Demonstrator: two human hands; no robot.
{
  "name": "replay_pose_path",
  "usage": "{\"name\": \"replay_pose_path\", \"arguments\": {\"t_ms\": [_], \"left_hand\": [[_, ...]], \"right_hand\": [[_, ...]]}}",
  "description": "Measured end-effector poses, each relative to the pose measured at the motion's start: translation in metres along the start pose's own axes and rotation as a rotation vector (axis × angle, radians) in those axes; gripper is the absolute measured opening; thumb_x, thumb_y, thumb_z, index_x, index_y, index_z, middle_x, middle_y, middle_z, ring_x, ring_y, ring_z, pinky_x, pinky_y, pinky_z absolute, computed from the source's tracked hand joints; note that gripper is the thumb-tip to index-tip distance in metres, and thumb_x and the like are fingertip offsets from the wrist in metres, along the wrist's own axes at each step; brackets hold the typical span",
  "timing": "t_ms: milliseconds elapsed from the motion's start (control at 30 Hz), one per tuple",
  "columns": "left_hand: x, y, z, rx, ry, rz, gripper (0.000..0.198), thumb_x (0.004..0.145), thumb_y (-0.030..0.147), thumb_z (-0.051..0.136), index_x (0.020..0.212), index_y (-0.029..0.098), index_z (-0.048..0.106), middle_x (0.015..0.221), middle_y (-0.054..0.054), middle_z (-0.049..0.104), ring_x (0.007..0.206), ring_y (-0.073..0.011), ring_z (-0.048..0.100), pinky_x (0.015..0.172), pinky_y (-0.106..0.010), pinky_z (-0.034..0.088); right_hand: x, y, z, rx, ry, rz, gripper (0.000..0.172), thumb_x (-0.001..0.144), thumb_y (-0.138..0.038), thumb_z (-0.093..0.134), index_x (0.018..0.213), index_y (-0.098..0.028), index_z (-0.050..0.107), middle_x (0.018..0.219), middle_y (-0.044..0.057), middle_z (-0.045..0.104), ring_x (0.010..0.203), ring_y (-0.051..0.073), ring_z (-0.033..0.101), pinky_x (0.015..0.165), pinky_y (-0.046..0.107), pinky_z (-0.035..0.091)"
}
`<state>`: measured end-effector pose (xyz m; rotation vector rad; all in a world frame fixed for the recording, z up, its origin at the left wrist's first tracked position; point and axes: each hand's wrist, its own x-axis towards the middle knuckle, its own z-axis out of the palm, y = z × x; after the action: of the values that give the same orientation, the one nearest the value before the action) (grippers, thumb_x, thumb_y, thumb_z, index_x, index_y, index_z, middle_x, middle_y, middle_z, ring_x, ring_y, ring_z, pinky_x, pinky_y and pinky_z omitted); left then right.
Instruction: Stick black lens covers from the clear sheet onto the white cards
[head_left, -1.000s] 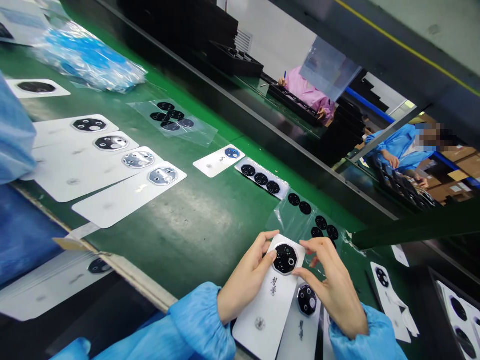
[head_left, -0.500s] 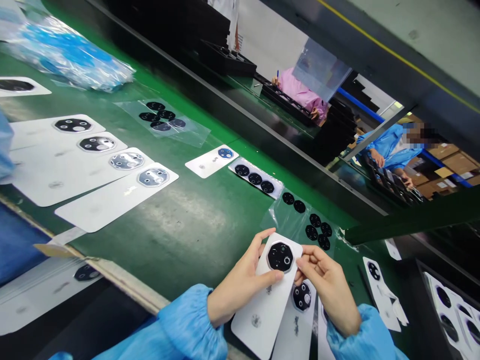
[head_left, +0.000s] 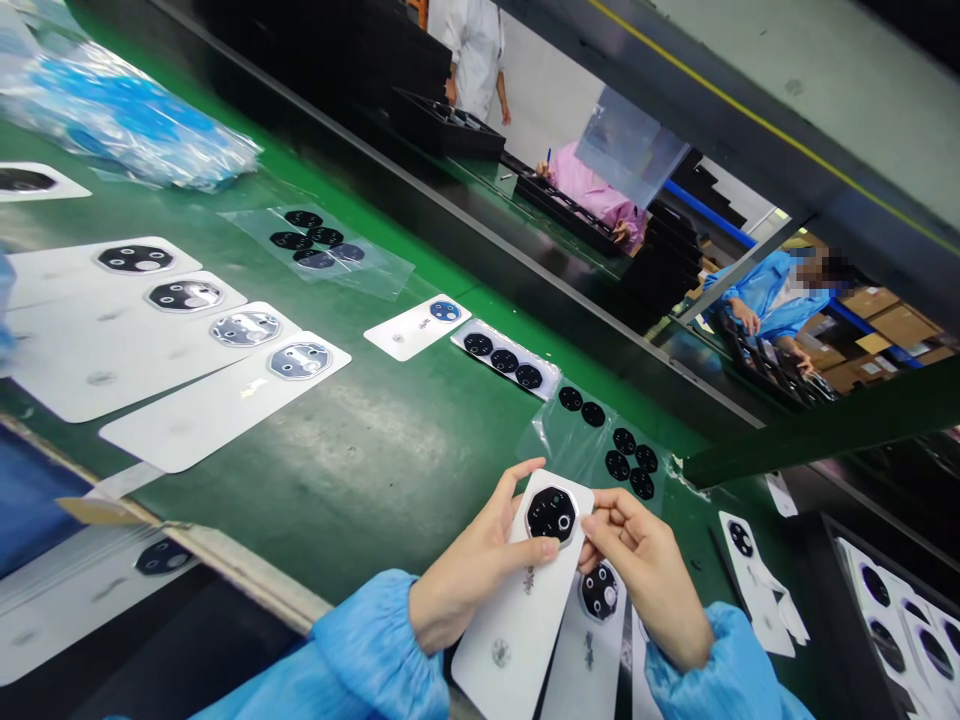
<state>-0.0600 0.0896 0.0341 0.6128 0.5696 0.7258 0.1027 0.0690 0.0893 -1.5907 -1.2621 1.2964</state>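
In the lower middle, a white phone back cover [head_left: 517, 620] with a black octagonal camera plate [head_left: 551, 516] is held tilted between both hands. My left hand [head_left: 480, 560] grips it from the left, its thumb lying across the front just below the plate. My right hand [head_left: 637, 560] pinches the upper right edge beside the plate, fingers curled together. Under it lies another white cover [head_left: 589, 650] with a black camera plate, partly hidden by the held one and by my right hand.
Several white covers [head_left: 210, 410] lie fanned at left near a blue plastic-wrapped bundle [head_left: 142, 110]. Black plates rest on clear film [head_left: 390, 275] and on a white strip [head_left: 457, 338]. At right is a black tray [head_left: 825, 590] of covers. Co-workers [head_left: 772, 300] sit beyond the rail.
The view has shifted slightly, so things appear a little further left. Both hands keep nearly the same hold on the cover. A person in white shows more fully at the back.
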Motion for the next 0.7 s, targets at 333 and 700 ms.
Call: {"name": "replay_pose_path", "arguments": {"t_ms": [333, 700], "left_hand": [[0.0, 0.001, 0.003, 0.049, 0.012, 0.035, 0.074, 0.075, 0.025, 0.066, 0.133, 0.033, 0.02, 0.109, -0.004, 0.056, 0.08, -0.0172, 0.06, 0.068, -0.029, 0.049], [0.007, 0.013, 0.003, 0.229, 0.002, 0.089, 0.031, 0.079, 0.044, 0.059, 0.077, 0.018, 0.043, 0.075, 0.002, 0.052, 0.071, -0.0125, 0.051, 0.063, -0.023, 0.04]], "right_hand": [[0.006, 0.004, 0.002, -0.029, 0.012, 0.043, 0.034, 0.07, -0.046, 0.068, 0.078, -0.016, 0.055, 0.059, -0.005, 0.048, 0.051, 0.009, 0.05, 0.051, 0.022, 0.044], [0.008, 0.013, 0.003, -0.062, 0.089, -0.018, 0.035, 0.071, -0.046, 0.062, 0.06, -0.019, 0.042, 0.052, -0.008, 0.035, 0.047, 0.007, 0.034, 0.046, 0.02, 0.028]]}}
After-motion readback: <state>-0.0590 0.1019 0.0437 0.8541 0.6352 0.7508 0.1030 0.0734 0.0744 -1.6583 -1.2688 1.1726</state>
